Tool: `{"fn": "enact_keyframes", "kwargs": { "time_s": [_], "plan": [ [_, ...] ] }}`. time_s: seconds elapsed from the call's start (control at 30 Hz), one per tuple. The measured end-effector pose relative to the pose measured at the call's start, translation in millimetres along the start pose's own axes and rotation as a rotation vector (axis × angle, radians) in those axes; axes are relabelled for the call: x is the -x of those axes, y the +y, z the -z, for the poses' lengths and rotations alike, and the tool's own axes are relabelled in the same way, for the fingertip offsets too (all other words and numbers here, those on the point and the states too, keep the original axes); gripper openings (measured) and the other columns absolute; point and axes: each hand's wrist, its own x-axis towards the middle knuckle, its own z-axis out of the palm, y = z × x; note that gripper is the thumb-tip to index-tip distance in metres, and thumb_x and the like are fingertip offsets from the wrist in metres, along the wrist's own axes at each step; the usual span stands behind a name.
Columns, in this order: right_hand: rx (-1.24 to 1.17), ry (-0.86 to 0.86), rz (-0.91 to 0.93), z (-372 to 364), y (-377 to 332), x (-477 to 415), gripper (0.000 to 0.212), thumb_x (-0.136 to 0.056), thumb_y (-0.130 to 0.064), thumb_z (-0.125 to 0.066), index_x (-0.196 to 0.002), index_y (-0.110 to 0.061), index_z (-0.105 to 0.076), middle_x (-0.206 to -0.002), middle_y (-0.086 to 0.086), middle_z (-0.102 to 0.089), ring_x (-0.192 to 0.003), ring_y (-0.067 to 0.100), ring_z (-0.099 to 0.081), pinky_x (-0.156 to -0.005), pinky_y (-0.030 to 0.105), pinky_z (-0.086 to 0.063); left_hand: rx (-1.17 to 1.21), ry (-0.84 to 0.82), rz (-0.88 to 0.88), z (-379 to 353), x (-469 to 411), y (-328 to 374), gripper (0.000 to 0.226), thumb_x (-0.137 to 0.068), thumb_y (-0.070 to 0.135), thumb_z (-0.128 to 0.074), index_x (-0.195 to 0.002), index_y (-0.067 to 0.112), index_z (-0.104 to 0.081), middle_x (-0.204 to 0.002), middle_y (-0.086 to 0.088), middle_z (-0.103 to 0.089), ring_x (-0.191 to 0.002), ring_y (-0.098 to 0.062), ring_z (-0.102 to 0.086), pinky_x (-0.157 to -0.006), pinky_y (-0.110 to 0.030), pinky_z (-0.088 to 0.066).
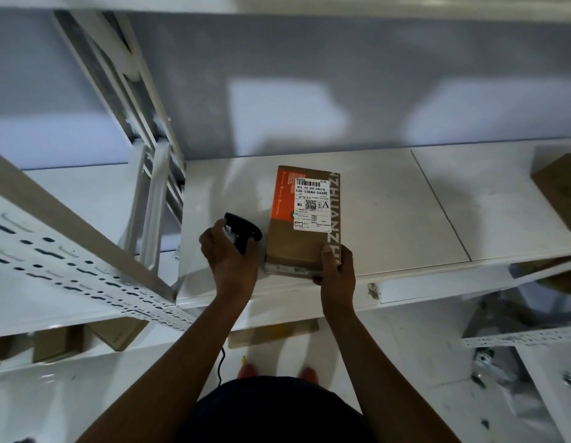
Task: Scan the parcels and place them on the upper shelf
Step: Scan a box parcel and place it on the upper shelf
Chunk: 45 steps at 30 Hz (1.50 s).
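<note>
So there I was at the rack with the parcel lying flat on the upper shelf, right up at the front edge, long side running away from me. Brown cardboard, orange panel on the far-left part, white shipping label face up with a barcode and a QR code on it, and big pale letters down the right side.

My right grip was clamped on the near right corner of it, thumb on top and the other fingers wrapped around the near edge. Couldn't tell you whether that end was lifted a touch or sitting flat.

My left grip was closed around the black scanner, held just beside the parcel's left side, its head up near the box. Its cable hung down under my left forearm toward the floor.

Other stuff around: another brown box sat on the same shelf way off to the right, half cut off by the edge of the view. The white slotted upright of the rack stood to the left of my scanner grip, and a couple of cardboard boxes sat on a lower level down left.
</note>
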Motion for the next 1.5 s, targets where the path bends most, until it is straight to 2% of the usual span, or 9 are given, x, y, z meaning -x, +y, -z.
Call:
{"fn": "enact_keyframes", "kwargs": {
  "time_s": [0.17, 0.47, 0.67, 0.83, 0.93, 1.03, 1.2, 1.37, 1.5],
  "plan": [
    [-0.048, 0.000, -0.009, -2, -1, 4, 0.042, -0.087, -0.060, -0.061, -0.122, -0.038, -0.062, -0.121, -0.004, -0.069, -0.112, 0.018, -0.067, -0.094, 0.054, -0.058, 0.221, -0.405, 0.088, -8, 12, 20, 0.070, -0.091, 0.063, -0.063, -0.149, 0.029, -0.044, -0.141, 0.002, -0.059, -0.127, -0.016, -0.058, -0.101, -0.035, -0.053],
    [-0.102, 0.188, 0.028, 24, -18, 20, 0.058, -0.089, -0.061, -0.057, -0.142, -0.037, -0.054, -0.132, -0.006, -0.065, -0.118, 0.019, -0.065, -0.088, 0.046, -0.062, 0.330, -0.562, -0.094, -11, 36, 72, 0.039, -0.087, 0.026, -0.080, -0.113, 0.043, -0.056, -0.107, 0.030, -0.061, -0.095, 0.022, -0.060, -0.069, -0.005, -0.050],
    [-0.134, 0.320, 0.197, 59, -56, 17, 0.045, -0.094, -0.049, -0.058, -0.135, -0.029, -0.061, -0.127, -0.005, -0.069, -0.119, 0.017, -0.064, -0.098, 0.039, -0.056, 0.307, -0.653, -0.175, -37, 46, 100, 0.061, -0.082, 0.059, -0.076, -0.134, 0.045, -0.049, -0.136, 0.013, -0.057, -0.116, -0.003, -0.060, -0.086, -0.018, -0.055],
    [-0.140, 0.425, 0.225, 119, -82, 14, 0.041, -0.094, -0.060, -0.058, -0.129, -0.039, -0.060, -0.128, -0.002, -0.058, -0.121, 0.005, -0.059, -0.101, 0.035, -0.055, 0.343, -0.791, -0.232, -67, 76, 140, 0.066, -0.078, 0.066, -0.071, -0.137, 0.048, -0.047, -0.142, 0.015, -0.055, -0.113, -0.002, -0.060, -0.083, -0.013, -0.052],
    [-0.155, 0.469, 0.221, 159, -89, 12, 0.063, -0.085, -0.077, -0.055, -0.138, -0.042, -0.055, -0.141, 0.001, -0.054, -0.131, 0.020, -0.054, -0.108, 0.052, -0.049, 0.356, -0.831, -0.273, -90, 105, 164, 0.073, -0.077, 0.066, -0.070, -0.142, 0.042, -0.047, -0.143, 0.014, -0.054, -0.111, 0.002, -0.059, -0.073, -0.007, -0.052],
    [-0.210, 0.549, 0.268, 208, -100, 9, 0.054, -0.088, -0.068, -0.053, -0.134, -0.040, -0.059, -0.137, -0.002, -0.060, -0.128, 0.024, -0.057, -0.107, 0.058, -0.048, 0.387, -0.854, -0.295, -118, 137, 194, 0.065, -0.083, 0.064, -0.070, -0.141, 0.043, -0.047, -0.144, 0.011, -0.051, -0.110, 0.002, -0.058, -0.068, -0.006, -0.052],
    [-0.320, 0.577, 0.253, 297, -117, 7, 0.050, -0.086, -0.058, -0.061, -0.131, -0.036, -0.061, -0.135, 0.001, -0.059, -0.124, 0.022, -0.059, -0.101, 0.052, -0.054, 0.390, -0.989, -0.216, -171, 184, 249, 0.074, -0.077, 0.079, -0.063, -0.143, 0.055, -0.043, -0.148, 0.009, -0.052, -0.127, -0.019, -0.059, -0.095, -0.047, -0.059],
    [-0.377, 0.591, 0.291, 384, -142, 8, 0.045, -0.088, -0.048, -0.061, -0.127, -0.028, -0.065, -0.122, -0.004, -0.069, -0.109, 0.012, -0.069, -0.094, 0.042, -0.058, 0.453, -1.091, -0.178, -204, 234, 301, 0.048, -0.097, 0.037, -0.066, -0.143, 0.042, -0.054, -0.122, 0.009, -0.072, -0.109, -0.012, -0.070, -0.078, -0.030, -0.062],
    [-0.418, 0.548, 0.320, 427, -158, 12, 0.043, -0.089, -0.048, -0.056, -0.126, -0.028, -0.065, -0.119, -0.006, -0.072, -0.105, 0.009, -0.070, -0.089, 0.040, -0.059, 0.484, -1.121, -0.144, -225, 272, 331, 0.040, -0.098, 0.043, -0.061, -0.136, 0.050, -0.053, -0.121, 0.016, -0.069, -0.102, 0.001, -0.067, -0.067, -0.017, -0.056]
  ]
}}
